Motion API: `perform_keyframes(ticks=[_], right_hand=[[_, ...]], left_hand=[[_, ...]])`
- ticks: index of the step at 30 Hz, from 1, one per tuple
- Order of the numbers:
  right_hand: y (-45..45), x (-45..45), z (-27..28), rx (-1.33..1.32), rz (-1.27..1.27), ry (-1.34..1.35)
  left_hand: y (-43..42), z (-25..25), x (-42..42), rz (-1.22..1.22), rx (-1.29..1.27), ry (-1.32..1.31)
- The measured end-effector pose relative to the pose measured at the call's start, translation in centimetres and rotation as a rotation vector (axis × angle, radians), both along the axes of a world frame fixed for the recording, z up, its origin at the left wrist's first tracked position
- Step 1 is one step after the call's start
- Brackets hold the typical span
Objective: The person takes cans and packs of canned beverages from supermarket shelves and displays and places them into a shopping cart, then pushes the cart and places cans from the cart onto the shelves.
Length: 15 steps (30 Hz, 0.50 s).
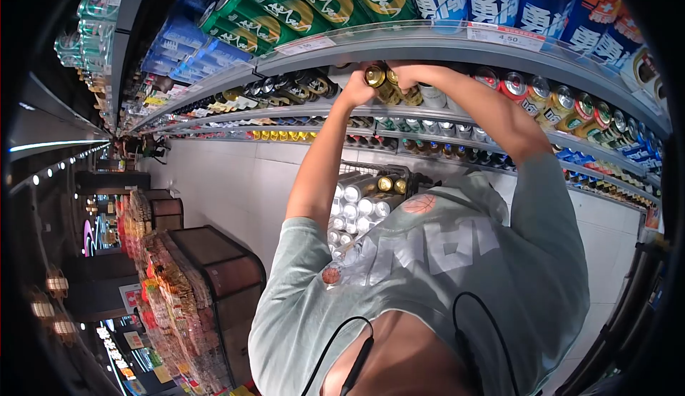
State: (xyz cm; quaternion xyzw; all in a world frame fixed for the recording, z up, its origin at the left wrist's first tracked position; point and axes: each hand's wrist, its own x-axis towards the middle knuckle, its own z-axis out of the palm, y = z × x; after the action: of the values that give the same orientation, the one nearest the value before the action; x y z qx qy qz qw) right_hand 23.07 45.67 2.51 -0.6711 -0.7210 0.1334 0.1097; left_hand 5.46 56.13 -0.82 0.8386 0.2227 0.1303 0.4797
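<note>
My left hand (359,88) reaches into the shelf below the large green cans, its fingers closed at the side of a gold can (374,77). Close beside it, my right hand (409,74) is closed against another gold can (394,79), with its fingertips partly hidden by the shelf edge above. Both cans stand in the row at the shelf's front. White cans (432,96) are just right of my right hand. Below my arms, a cart (407,175) holds many silver-white cans (352,194) and a few gold-topped ones (386,183).
The price-label shelf edge (307,52) runs just above my hands, under green cans (325,0) and blue cans (492,3). Red and gold cans (539,96) line the shelf at right. A snack display (175,289) stands at lower left beside the pale floor (228,189).
</note>
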Motion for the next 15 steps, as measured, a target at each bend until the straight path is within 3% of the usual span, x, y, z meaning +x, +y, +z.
perform_keyframes(ticks=[6, 7, 12, 15], right_hand=[[0.4, 0.1, -0.9, -0.079, 0.009, 0.083], [-0.3, 0.1, 0.7, -0.211, 0.003, 0.092], [-0.3, 0.5, -1.0, -0.013, 0.01, 0.005], [-0.1, 1.0, -0.6, -0.115, 0.093, 0.052]], left_hand=[[-0.4, 0.5, 0.5, 0.077, 0.035, 0.027], [-0.2, 0.6, 0.7, 0.085, 0.028, 0.026], [0.2, 0.5, 0.6, 0.056, -0.014, 0.086], [0.8, 0.5, 0.9, 0.022, 0.085, 0.108]])
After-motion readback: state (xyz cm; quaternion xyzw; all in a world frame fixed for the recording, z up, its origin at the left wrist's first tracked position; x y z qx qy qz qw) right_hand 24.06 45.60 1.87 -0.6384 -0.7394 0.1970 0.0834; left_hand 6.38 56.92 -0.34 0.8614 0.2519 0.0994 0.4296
